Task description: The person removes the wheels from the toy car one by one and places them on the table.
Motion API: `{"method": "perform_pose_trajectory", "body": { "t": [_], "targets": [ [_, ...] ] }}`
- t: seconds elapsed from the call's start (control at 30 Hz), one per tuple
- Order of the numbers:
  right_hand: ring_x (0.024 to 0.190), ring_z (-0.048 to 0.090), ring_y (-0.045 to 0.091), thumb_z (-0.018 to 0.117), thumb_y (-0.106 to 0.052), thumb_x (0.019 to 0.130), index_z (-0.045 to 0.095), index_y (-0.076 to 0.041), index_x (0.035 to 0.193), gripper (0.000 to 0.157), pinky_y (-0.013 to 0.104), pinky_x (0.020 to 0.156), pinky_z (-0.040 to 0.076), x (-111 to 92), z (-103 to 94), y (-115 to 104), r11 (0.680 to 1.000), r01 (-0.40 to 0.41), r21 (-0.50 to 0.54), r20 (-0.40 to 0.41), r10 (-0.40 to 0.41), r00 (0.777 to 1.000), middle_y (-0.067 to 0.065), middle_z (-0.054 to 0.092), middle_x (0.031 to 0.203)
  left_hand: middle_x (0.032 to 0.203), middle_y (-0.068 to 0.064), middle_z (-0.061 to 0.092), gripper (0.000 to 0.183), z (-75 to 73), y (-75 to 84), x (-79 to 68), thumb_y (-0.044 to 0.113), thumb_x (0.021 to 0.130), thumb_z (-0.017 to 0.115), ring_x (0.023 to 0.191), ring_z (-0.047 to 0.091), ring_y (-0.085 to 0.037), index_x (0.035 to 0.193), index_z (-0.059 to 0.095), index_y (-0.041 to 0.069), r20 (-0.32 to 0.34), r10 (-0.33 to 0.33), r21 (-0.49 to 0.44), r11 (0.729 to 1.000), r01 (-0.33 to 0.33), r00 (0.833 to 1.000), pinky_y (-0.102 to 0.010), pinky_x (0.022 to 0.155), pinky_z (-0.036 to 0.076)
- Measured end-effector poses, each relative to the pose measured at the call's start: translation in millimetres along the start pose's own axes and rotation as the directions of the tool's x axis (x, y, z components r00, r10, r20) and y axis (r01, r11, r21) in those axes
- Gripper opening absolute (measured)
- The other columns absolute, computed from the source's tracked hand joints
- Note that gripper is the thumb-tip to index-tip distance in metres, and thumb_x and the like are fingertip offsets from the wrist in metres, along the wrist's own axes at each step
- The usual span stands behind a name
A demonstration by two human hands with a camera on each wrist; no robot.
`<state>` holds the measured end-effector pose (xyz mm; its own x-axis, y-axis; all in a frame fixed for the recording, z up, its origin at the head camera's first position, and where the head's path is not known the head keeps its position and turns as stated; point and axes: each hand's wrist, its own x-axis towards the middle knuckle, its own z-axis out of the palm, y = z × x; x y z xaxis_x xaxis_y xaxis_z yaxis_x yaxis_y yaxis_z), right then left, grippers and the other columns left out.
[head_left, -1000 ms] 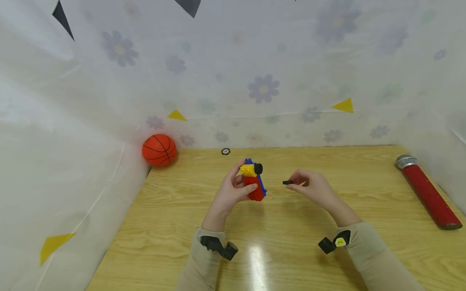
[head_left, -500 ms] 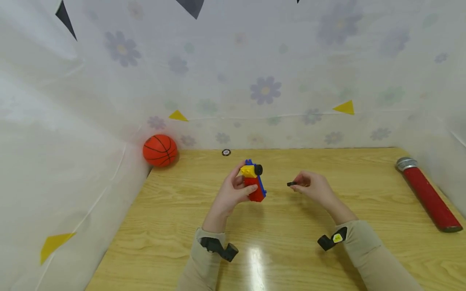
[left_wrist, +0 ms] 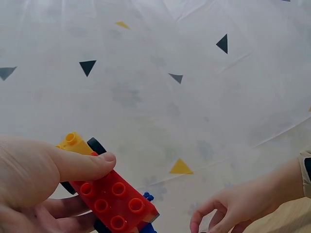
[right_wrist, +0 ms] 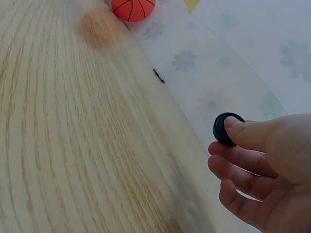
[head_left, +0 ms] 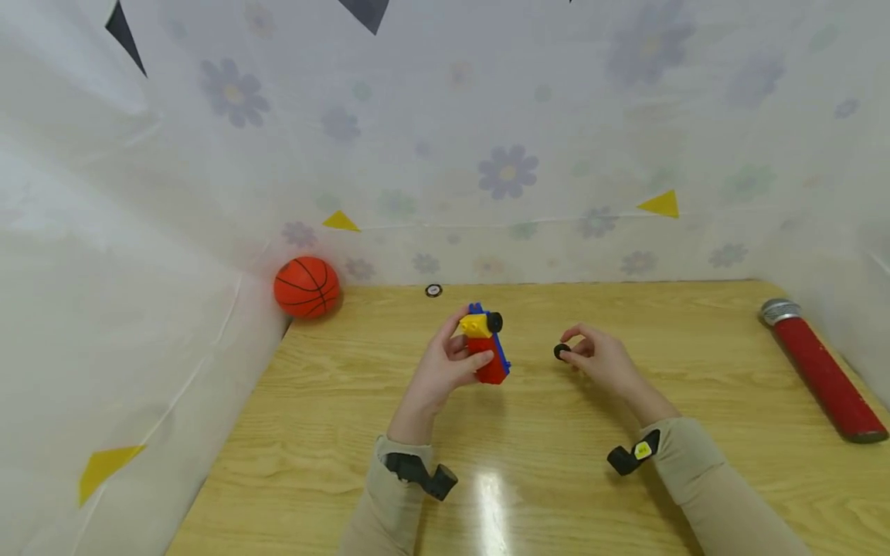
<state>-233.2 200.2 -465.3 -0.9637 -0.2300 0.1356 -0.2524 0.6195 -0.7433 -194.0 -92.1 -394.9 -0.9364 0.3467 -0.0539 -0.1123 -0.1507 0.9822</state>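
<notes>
My left hand (head_left: 445,367) grips a toy car (head_left: 490,357) built of red, yellow and blue bricks, held tilted above the table. In the left wrist view the thumb lies across the car's red studded block (left_wrist: 114,196), and black wheels show at its yellow end and lower side. To the right, apart from the car, my right hand (head_left: 603,360) pinches a small round black wheel (head_left: 562,351). The right wrist view shows the thumb on the face of that wheel (right_wrist: 224,130), with the other fingers loosely bent below it.
On the wooden table (head_left: 313,463) an orange basketball (head_left: 307,287) sits at the back left. A small black-and-white disc (head_left: 434,290) lies near the back edge. A red microphone (head_left: 823,374) with a silver head lies at the far right. White flowered sheeting (head_left: 417,154) encloses the table.
My right hand has drawn slightly right, away from the car, and turned the black wheel from edge-on to show its round face. The left hand and car have barely moved.
</notes>
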Motion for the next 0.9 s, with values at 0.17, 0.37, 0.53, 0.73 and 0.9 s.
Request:
{"method": "perform_pose_trajectory", "body": {
  "t": [0.17, 0.37, 0.53, 0.73, 0.9],
  "targets": [
    [0.063, 0.064, 0.022, 0.068, -0.012, 0.094, 0.062, -0.01, 0.111, 0.019, 0.027, 0.051, 0.05, 1.5, 1.4, 5.6, 1.0, -0.001, 0.012, 0.005, 0.001, 1.0, 0.01, 0.073, 0.081, 0.145, -0.023, 0.049, 0.081, 0.9, -0.8, -0.1, -0.002, 0.093, 0.064, 0.13, 0.054, -0.04, 0.157, 0.025, 0.027, -0.002, 0.008, 0.003, 1.0, -0.008, 1.0, -0.053, 0.09, 0.056],
    [0.057, 0.061, 0.02, 0.066, -0.013, 0.096, 0.062, -0.01, 0.11, 0.015, 0.027, 0.048, 0.048, 2.9, 6.1, 7.9, 1.0, -0.01, 0.014, 0.013, 0.01, 1.0, 0.01, 0.072, 0.078, 0.145, -0.024, 0.049, 0.082, -0.7, -0.5, -3.6, -0.001, 0.093, 0.064, 0.129, 0.054, -0.04, 0.158, 0.023, 0.028, 0.008, 0.016, 0.001, 1.0, -0.016, 1.0, -0.052, 0.09, 0.056],
    [0.063, 0.061, 0.017, 0.068, -0.017, 0.095, 0.065, -0.009, 0.107, 0.014, 0.028, 0.053, 0.049, 4.8, 9.9, 9.6, 1.0, -0.01, -0.017, 0.003, 0.01, 1.0, 0.01, 0.072, 0.082, 0.146, -0.024, 0.048, 0.081, -1.4, 0.7, -6.2, -0.001, 0.093, 0.063, 0.131, 0.053, -0.041, 0.158, 0.023, 0.027, 0.027, 0.023, -0.002, 1.0, -0.023, 0.999, -0.052, 0.09, 0.056],
    [0.077, 0.061, 0.018, 0.07, -0.021, 0.094, 0.069, -0.011, 0.102, 0.013, 0.033, 0.067, 0.049, 8.5, 13.4, 12.1, 0.995, -0.022, -0.098, -0.006, 0.021, 1.0, 0.007, 0.067, 0.09, 0.146, -0.024, 0.048, 0.081, -2.3, 0.8, -7.1, -0.002, 0.094, 0.063, 0.131, 0.053, -0.041, 0.158, 0.022, 0.026, 0.03, 0.024, 0.002, 1.0, -0.024, 0.999, -0.051, 0.09, 0.056],
    [0.078, 0.062, 0.019, 0.069, -0.02, 0.093, 0.07, -0.009, 0.101, 0.013, 0.035, 0.069, 0.05, 9.3, 14.4, 13.9, 0.994, -0.043, -0.103, 0.0, 0.043, 0.999, 0.007, 0.068, 0.088, 0.147, -0.025, 0.048, 0.082, -1.4, 2.3, -9.1, -0.002, 0.094, 0.062, 0.131, 0.053, -0.041, 0.159, 0.021, 0.025, 0.031, 0.018, 0.004, 1.0, -0.018, 0.999, -0.051, 0.09, 0.056]
  ]
}}
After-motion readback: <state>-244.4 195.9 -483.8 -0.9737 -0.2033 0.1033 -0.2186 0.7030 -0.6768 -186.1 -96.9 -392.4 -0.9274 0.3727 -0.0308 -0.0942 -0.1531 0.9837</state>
